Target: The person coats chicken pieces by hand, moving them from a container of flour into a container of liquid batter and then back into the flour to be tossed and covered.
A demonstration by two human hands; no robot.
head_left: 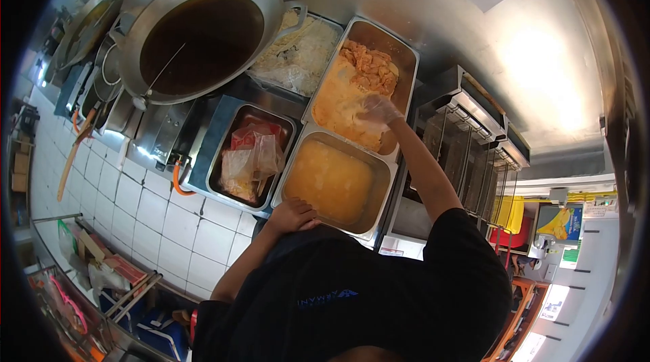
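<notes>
My right hand (pixel 380 111), in a clear plastic glove, reaches into a deep metal pan (pixel 405 57). Its fingers are stretched over pale orange breading flour (pixel 335 101), touching its surface, with nothing visible gripped. Beyond them lies a heap of coated raw meat pieces (pixel 371 67), probably chicken. My bare left hand (pixel 294 215) rests at the near left corner of a second metal pan (pixel 383 189), its fingers loosely bent over the rim. Cloudy yellow-orange liquid (pixel 332 176) fills much of that pan.
A large wok of dark oil (pixel 203 44) stands at the back left, a thin rod in it. A tray of pale crumbs (pixel 298 54) and a tray with plastic bags (pixel 250 152) lie beside the pans. Wire racks (pixel 460 152) are at the right.
</notes>
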